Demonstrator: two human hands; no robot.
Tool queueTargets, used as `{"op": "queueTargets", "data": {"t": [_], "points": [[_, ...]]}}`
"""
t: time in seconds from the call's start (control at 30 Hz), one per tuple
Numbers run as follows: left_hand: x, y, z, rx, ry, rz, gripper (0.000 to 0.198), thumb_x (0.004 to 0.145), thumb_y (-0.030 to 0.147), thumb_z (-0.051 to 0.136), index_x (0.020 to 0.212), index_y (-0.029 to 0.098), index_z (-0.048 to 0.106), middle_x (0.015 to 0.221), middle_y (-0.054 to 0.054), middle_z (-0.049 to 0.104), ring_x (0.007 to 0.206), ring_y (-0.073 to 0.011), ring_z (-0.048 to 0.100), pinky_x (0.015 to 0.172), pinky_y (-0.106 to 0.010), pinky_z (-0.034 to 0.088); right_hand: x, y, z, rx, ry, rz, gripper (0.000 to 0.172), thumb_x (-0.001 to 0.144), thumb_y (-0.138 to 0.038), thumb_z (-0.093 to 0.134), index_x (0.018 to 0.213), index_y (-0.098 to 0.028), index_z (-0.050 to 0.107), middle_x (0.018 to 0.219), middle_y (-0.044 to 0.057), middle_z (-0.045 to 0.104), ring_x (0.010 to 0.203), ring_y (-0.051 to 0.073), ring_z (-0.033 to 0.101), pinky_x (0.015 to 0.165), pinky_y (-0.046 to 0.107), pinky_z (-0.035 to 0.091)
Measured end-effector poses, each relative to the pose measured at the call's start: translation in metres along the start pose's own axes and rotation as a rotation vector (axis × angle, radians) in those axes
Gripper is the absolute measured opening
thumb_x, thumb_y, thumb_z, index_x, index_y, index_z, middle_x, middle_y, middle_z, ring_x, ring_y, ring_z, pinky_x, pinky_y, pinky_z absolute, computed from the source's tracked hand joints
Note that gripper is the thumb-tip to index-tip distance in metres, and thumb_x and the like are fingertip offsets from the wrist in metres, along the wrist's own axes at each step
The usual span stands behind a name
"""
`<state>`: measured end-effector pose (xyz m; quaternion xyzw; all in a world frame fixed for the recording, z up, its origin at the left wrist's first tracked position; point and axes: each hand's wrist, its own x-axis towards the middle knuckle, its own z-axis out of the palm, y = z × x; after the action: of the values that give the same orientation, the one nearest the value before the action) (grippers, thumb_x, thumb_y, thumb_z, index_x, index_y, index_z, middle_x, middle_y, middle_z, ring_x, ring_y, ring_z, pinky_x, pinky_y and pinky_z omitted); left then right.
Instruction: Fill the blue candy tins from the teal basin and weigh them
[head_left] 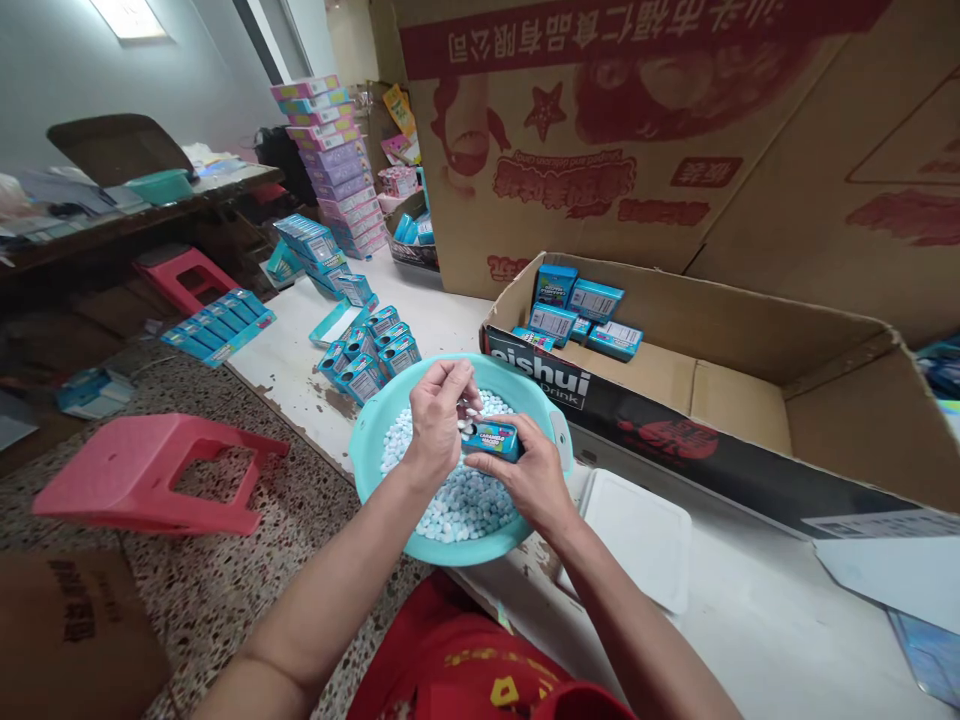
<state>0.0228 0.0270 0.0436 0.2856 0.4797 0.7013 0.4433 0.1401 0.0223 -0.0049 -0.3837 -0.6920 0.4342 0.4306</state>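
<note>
Over a turquoise basin [360,455] of small white and pale blue candies [465,505], my right hand [536,470] grips a small blue candy box [493,440] between thumb and fingers. The box lies on its side with one end facing left. My left hand [439,415] is closed at that end, with a few white candies at its fingertips. Left of the basin, several similar blue boxes [367,355] stand in a group on the table. More blue boxes [555,320] lie loosely in the left part of a long cardboard tray [742,400].
A white lid [637,530] lies right of the basin. Behind the tray rises a large printed carton [585,150]. Stacked pink and purple boxes [337,170] stand at the back. A red stool [150,470] is on the speckled floor, with a brown carton [75,630] nearby.
</note>
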Motion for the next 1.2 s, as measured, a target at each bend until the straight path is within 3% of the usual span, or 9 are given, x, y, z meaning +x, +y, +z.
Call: {"op": "queueTargets", "data": {"t": [0.3, 0.47, 0.6, 0.7, 0.8, 0.87, 0.97, 1.1, 1.2], "points": [[0.000, 0.007, -0.001, -0.048, -0.032, 0.050, 0.027, 0.072, 0.038, 0.072, 0.070, 0.018, 0.053, 0.061, 0.003, 0.049, 0.049, -0.0077, 0.047, 0.041, -0.018, 0.037, 0.001, 0.003, -0.003, 0.105, -0.004, 0.085, 0.043, 0.063, -0.048, 0.081, 0.094, -0.022, 0.068, 0.091, 0.004, 0.066, 0.086, 0.022, 0.062, 0.081, 0.036, 0.048], [0.010, 0.004, -0.028, 0.144, 0.022, 0.080, 0.029, 0.075, 0.045, 0.066, 0.075, 0.020, 0.052, 0.064, 0.003, 0.052, 0.051, -0.0102, 0.048, 0.043, -0.019, 0.037, -0.003, 0.008, -0.004, 0.285, 0.050, 0.201, 0.048, 0.056, -0.045, 0.085, 0.095, -0.022, 0.068, 0.094, 0.003, 0.068, 0.085, 0.022, 0.063, 0.079, 0.036, 0.050], [0.010, -0.011, -0.069, 0.900, -0.321, 0.010, 0.027, 0.079, 0.045, 0.058, 0.088, 0.020, 0.063, 0.095, -0.007, 0.066, 0.089, -0.0228, 0.061, 0.076, -0.034, 0.051, -0.005, -0.003, -0.002, 0.357, 0.043, 0.165, 0.045, 0.053, -0.041, 0.087, 0.091, -0.022, 0.069, 0.093, 0.003, 0.068, 0.088, 0.022, 0.063, 0.082, 0.036, 0.050], [-0.007, -0.021, -0.093, 1.383, -0.590, -0.002, 0.039, 0.085, 0.043, 0.054, 0.116, 0.022, 0.062, 0.128, -0.011, 0.057, 0.122, -0.0297, 0.048, 0.103, -0.047, 0.037, -0.014, -0.013, -0.023, 0.393, 0.113, 0.109, 0.044, 0.057, -0.041, 0.086, 0.093, -0.023, 0.069, 0.094, 0.002, 0.067, 0.087, 0.020, 0.063, 0.080, 0.033, 0.051], [-0.028, -0.026, -0.101, 1.670, -0.743, -0.106, 0.058, 0.088, 0.049, 0.049, 0.140, 0.024, 0.045, 0.147, -0.012, 0.041, 0.135, -0.0337, 0.034, 0.109, -0.059, 0.023, -0.036, -0.015, -0.064, 0.325, 0.287, 0.039, 0.041, 0.060, -0.038, 0.086, 0.095, -0.025, 0.069, 0.098, 0.002, 0.065, 0.088, 0.018, 0.063, 0.077, 0.028, 0.051], [-0.036, -0.027, -0.099, 1.791, -0.813, -0.143, 0.069, 0.085, 0.053, 0.052, 0.147, 0.026, 0.036, 0.152, -0.011, 0.033, 0.138, -0.0373, 0.028, 0.109, -0.064, 0.017, -0.055, -0.008, -0.092, 0.215, 0.416, 0.051, 0.039, 0.062, -0.036, 0.084, 0.096, -0.025, 0.068, 0.099, 0.002, 0.065, 0.087, 0.018, 0.063, 0.073, 0.026, 0.051], [-0.037, -0.030, -0.092, 1.847, -0.871, -0.127, 0.080, 0.078, 0.053, 0.059, 0.149, 0.028, 0.031, 0.152, -0.012, 0.032, 0.137, -0.0404, 0.029, 0.107, -0.063, 0.022, -0.082, 0.016, -0.121, -0.009, 0.537, 0.167, 0.035, 0.064, -0.036, 0.082, 0.093, -0.022, 0.067, 0.093, 0.003, 0.065, 0.082, 0.019, 0.063, 0.070, 0.027, 0.051], [-0.031, -0.036, -0.085, 1.843, -0.861, -0.135, 0.081, 0.074, 0.051, 0.059, 0.148, 0.030, 0.033, 0.150, -0.014, 0.034, 0.136, -0.0414, 0.030, 0.104, -0.062, 0.028, -0.108, 0.058, -0.126, -0.176, 0.629, 0.274, 0.037, 0.065, -0.045, 0.078, 0.088, -0.019, 0.067, 0.089, 0.005, 0.066, 0.082, 0.023, 0.064, 0.073, 0.034, 0.053], [-0.029, -0.040, -0.085, 1.845, -0.834, -0.156, 0.079, 0.073, 0.047, 0.057, 0.147, 0.029, 0.035, 0.150, -0.012, 0.036, 0.137, -0.0403, 0.029, 0.105, -0.061, 0.028, -0.120, 0.070, -0.128, -0.217, 0.615, 0.201, 0.054, 0.069, -0.055, 0.073, 0.107, -0.019, 0.063, 0.106, 0.010, 0.065, 0.095, 0.027, 0.064, 0.081, 0.039, 0.053]]}}
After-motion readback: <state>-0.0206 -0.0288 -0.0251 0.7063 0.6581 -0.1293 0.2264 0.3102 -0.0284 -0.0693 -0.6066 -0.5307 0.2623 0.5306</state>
